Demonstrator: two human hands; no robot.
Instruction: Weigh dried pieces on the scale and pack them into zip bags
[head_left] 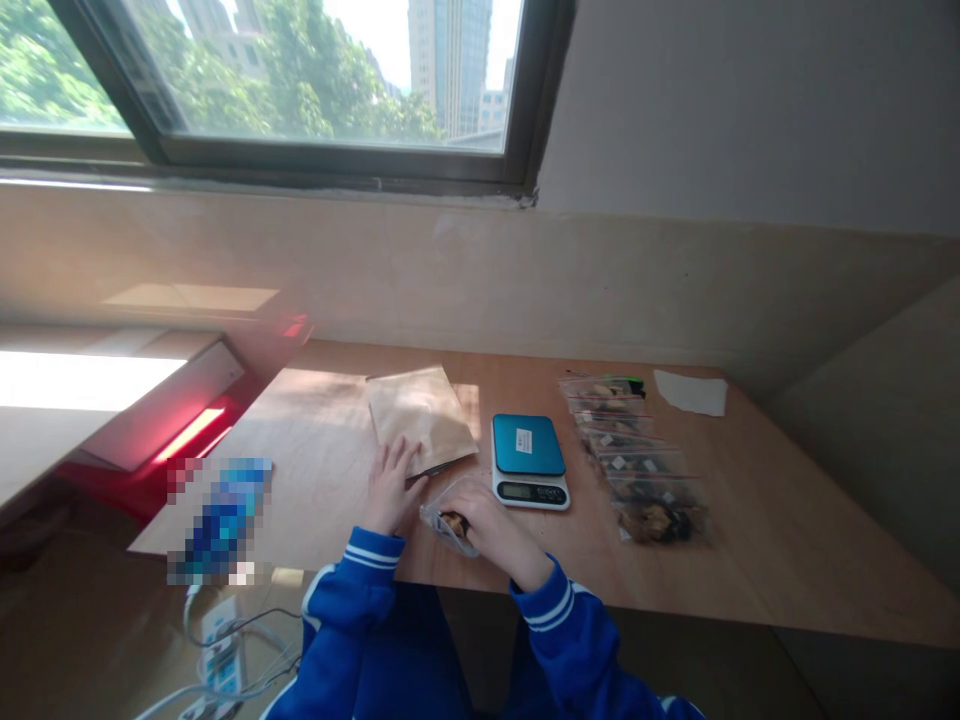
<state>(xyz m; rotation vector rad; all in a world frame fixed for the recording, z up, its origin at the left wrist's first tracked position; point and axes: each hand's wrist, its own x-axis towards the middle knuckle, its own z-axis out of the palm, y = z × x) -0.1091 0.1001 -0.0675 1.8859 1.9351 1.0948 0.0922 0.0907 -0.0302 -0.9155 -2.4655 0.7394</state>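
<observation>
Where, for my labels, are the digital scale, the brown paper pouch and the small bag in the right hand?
Digital scale (529,445): head view, on its teal top plate.
Brown paper pouch (420,415): head view, on its middle.
Small bag (439,525): head view, on its clear corner by the right hand (496,528).

A digital kitchen scale (529,460) with a teal top sits on the plywood surface (772,560), and a row of small clear zip bags (637,460) holding dark dried pieces runs along its far side. A white paper sheet (690,392) lies beyond them. At the left is a pixelated, unreadable object (221,520), with cables (225,628) trailing down to a power strip (217,650) below the edge. Behind the surface, a dark-framed window (330,150) looks out on green trees (300,80) and a glass high-rise (450,60).
</observation>
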